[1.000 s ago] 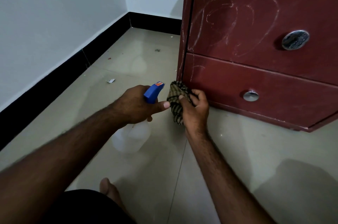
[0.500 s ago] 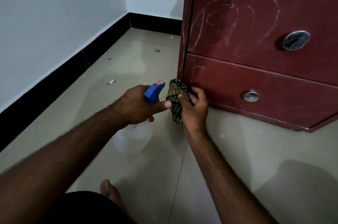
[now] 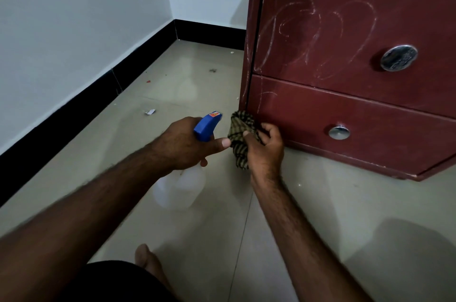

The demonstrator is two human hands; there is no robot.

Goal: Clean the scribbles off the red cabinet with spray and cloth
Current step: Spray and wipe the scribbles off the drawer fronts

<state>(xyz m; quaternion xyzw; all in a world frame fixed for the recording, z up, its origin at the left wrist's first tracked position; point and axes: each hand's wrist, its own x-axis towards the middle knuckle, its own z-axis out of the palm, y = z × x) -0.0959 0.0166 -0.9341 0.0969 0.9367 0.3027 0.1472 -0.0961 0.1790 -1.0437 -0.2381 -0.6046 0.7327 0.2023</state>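
The left hand (image 3: 182, 143) grips a spray bottle (image 3: 183, 183) upright, its nozzle (image 3: 209, 124) aimed at the checked cloth (image 3: 240, 138) bunched in the right hand (image 3: 265, 151) beside the scribbled red cabinet (image 3: 345, 37).

No legible text anywhere. One label only: a small orange-red sticker (image 3: 214, 114) on top of the blue spray head (image 3: 204, 128), just ahead of the left hand (image 3: 182, 143) gripping the spray bottle (image 3: 181, 188). Its print is too small and blurred to read. White scribbles (image 3: 318, 35) on the upper drawer (image 3: 419, 17) of the red cabinet (image 3: 382, 126), up and right of the right hand (image 3: 267, 151) holding the cloth (image 3: 240, 126), are loops and strokes with no letters or numbers made out.
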